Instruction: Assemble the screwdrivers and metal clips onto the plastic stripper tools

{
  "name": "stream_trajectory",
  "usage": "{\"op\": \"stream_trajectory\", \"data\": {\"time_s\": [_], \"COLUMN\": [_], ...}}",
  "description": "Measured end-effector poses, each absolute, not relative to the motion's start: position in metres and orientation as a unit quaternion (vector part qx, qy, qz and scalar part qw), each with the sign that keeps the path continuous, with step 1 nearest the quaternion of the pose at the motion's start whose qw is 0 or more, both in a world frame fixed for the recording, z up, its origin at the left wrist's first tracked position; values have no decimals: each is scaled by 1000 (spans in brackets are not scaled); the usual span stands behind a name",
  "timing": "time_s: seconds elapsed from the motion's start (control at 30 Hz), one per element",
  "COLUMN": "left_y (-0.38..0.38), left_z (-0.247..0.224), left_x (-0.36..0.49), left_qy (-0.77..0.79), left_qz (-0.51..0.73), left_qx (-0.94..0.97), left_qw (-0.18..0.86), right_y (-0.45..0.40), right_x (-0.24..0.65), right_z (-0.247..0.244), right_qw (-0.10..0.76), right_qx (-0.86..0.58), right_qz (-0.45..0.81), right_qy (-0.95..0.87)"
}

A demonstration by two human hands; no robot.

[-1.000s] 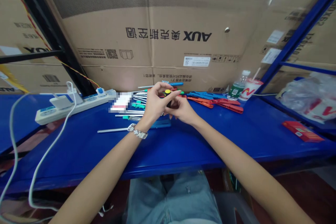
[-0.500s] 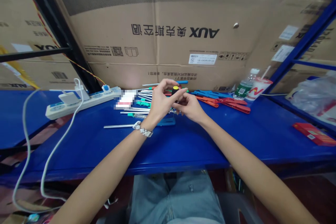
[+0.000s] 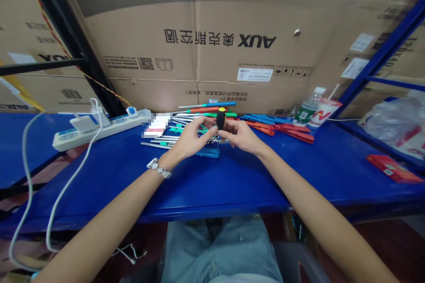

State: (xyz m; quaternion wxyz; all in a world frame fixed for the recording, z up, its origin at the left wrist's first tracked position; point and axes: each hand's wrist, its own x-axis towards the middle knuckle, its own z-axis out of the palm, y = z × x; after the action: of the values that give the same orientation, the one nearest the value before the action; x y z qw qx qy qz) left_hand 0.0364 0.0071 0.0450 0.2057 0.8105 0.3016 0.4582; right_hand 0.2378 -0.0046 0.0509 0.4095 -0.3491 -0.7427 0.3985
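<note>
A small screwdriver [image 3: 221,119] with a black handle and yellow cap stands upright between my hands, its thin shaft pointing down. My left hand [image 3: 193,137] has thumb and fingers closed around the lower handle from the left. From the right, my right hand [image 3: 244,136] pinches it at the same height. Whatever the tip touches is too small to make out. Just below my fingers lies a blue handle [image 3: 209,153] on the table. Behind and left of my hands are several silver rods [image 3: 159,139] with green parts, and a blue-handled screwdriver [image 3: 219,104].
Red clips [image 3: 295,132] and blue clips [image 3: 262,119] lie right of my hands. Beyond them stand a bottle [image 3: 305,112] and a paper cup [image 3: 323,112]. A power strip [image 3: 63,140] with cables sits left. A large carton [image 3: 199,9] backs the blue table [image 3: 232,190].
My left hand has come down from the screwdriver's cap to its lower handle, so more of the handle shows. The silver rod near my left wrist has shifted toward the back.
</note>
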Motion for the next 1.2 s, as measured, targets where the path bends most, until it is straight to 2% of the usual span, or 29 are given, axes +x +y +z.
{"op": "stream_trajectory", "data": {"time_s": [0.17, 0.27, 0.47, 0.7, 1.07, 1.13, 1.2], "left_y": [6, 8, 3, 0, -3, -6, -10], "left_z": [29, 23, 18, 15, 11, 11, 13], "left_x": [15, 17, 23, 23, 24, 26, 28], "left_qy": [291, 293, 304, 302, 314, 318, 314], "left_qz": [243, 183, 199, 215, 218, 216, 214], "left_qx": [919, 934, 929, 927, 923, 922, 924], "left_qw": [110, 94, 64, 55, 52, 52, 52], "right_y": [-3, -2, -7, -10, -9, -12, -19], "right_x": [236, 233, 218, 228, 216, 224, 237], "right_z": [53, 50, 40, 47, 32, 36, 38], "right_qw": [415, 429, 485, 410, 554, 559, 522], "right_qx": [-329, -338, -366, -314, -415, -432, -473], "right_qz": [438, 445, 436, 490, 396, 377, 343], "right_qy": [-726, -710, -664, -703, -603, -598, -621]}}
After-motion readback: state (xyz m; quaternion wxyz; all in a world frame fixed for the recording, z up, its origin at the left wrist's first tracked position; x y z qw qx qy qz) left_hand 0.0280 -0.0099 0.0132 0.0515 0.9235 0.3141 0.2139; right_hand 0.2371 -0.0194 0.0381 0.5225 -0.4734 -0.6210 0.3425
